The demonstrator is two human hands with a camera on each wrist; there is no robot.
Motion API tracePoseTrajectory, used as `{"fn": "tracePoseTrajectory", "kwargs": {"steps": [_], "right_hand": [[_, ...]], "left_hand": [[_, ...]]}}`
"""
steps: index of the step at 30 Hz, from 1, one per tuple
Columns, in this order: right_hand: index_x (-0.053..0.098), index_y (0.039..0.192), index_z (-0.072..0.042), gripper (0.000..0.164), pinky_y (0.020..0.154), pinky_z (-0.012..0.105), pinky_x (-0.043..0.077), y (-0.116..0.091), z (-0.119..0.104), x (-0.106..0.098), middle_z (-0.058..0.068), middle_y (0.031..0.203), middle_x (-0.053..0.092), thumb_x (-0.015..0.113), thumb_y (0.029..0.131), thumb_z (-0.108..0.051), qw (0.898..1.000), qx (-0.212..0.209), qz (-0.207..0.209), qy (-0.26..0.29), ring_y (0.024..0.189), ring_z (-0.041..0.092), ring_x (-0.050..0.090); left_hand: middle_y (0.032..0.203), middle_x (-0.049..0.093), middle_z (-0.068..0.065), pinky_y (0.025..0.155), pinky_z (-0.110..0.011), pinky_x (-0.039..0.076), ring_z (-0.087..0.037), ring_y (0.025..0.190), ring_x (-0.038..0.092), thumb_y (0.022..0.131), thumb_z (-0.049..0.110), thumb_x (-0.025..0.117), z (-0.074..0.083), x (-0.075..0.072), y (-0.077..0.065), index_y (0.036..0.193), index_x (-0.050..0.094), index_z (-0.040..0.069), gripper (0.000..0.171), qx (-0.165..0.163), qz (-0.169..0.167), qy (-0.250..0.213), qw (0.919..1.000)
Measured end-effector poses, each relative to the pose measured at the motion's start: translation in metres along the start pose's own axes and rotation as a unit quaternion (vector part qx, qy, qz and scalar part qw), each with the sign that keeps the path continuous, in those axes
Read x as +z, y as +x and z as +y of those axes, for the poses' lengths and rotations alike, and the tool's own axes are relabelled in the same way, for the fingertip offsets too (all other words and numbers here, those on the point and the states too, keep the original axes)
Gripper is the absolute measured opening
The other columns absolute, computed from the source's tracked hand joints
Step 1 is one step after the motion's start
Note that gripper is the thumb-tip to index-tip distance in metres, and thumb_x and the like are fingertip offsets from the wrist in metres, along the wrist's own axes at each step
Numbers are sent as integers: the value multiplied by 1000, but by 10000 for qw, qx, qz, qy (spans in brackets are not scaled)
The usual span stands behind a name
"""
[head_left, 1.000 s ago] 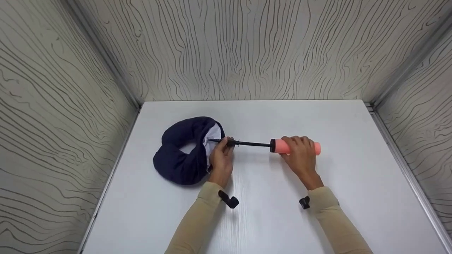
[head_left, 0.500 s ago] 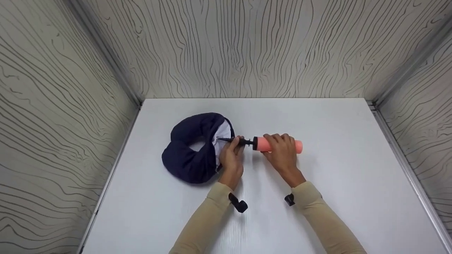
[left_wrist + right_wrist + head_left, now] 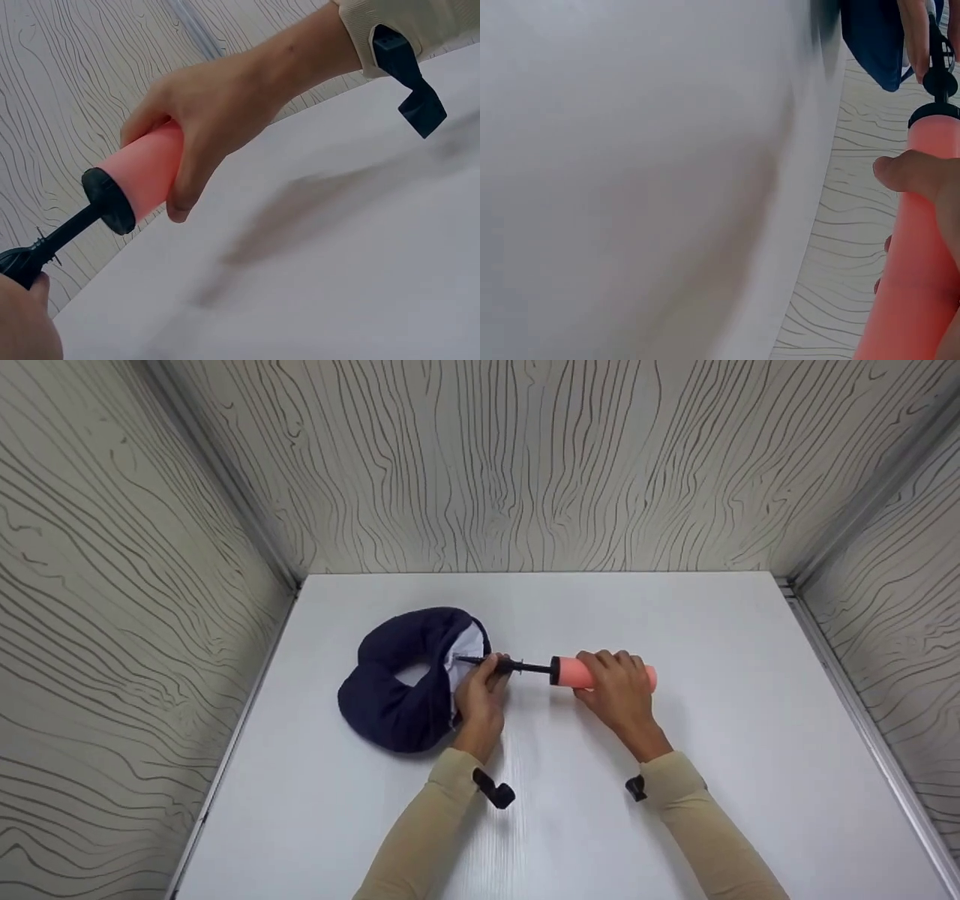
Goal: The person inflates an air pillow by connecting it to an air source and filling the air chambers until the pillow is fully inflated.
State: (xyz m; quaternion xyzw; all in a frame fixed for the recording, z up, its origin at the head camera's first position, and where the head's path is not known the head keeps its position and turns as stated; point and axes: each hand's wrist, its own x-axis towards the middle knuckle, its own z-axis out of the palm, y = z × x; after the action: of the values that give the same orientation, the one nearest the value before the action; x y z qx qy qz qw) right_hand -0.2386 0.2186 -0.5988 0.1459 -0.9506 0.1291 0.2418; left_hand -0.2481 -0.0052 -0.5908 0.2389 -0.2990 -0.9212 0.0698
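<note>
A navy U-shaped neck pillow (image 3: 397, 716) lies left of centre on the white table, a white inner patch showing on its right side. My left hand (image 3: 481, 701) grips the black nozzle end of a hand pump beside that patch, and the nozzle's thin tip (image 3: 466, 659) reaches onto the white fabric. My right hand (image 3: 621, 694) wraps round the pump's coral barrel (image 3: 146, 169), thumb along its near side in the right wrist view. Between both hands a short length of black rod (image 3: 536, 668) shows. The pump is held nearly level above the table.
White table (image 3: 570, 840) extends in front and to both sides of the hands. Wood-grain panels (image 3: 525, 465) rise at the back, left and right, with metal strips at their corners. Each wrist carries a black camera mount (image 3: 495, 791).
The right hand slid the coral barrel left, covering most of the rod, then drew it back right a little. The pillow and left hand shifted right, then slightly back left.
</note>
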Motion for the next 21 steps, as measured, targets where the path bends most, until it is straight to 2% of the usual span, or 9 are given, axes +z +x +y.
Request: {"fn": "tracePoseTrajectory", "kwargs": {"steps": [6,9,15,21], "right_hand": [[74,124,-13,56,97,58,56,-6,20,-6,16,112,77,98,74,-22,9999,150,36,-21,99,41,69],[75,123,-14,55,96,57,56,-7,21,-7,15,111,78,99,74,-22,9998,208,-15,-49,99,40,69],[75,123,-16,51,90,55,58,-2,-4,3,12,109,80,95,78,-24,9999,-82,-79,24,95,36,69],[75,121,-16,53,85,51,59,11,-26,9,9,107,81,98,74,-24,9995,-276,29,-162,93,34,71]], "left_hand": [[85,77,-9,100,-42,63,-20,87,77,98,-1,71,10,-6,6,92,73,-1,6,56,8,-149,9999],[85,76,-10,100,-42,62,-21,87,77,98,-1,70,12,-9,7,92,73,-1,7,107,54,-223,9997],[85,76,-9,100,-40,63,-20,88,77,99,-2,68,1,-8,0,93,71,-1,7,-6,144,-246,9996],[85,77,-7,104,-41,61,-18,88,77,100,-2,66,-9,-4,-7,95,69,0,6,106,30,-268,9996]]}}
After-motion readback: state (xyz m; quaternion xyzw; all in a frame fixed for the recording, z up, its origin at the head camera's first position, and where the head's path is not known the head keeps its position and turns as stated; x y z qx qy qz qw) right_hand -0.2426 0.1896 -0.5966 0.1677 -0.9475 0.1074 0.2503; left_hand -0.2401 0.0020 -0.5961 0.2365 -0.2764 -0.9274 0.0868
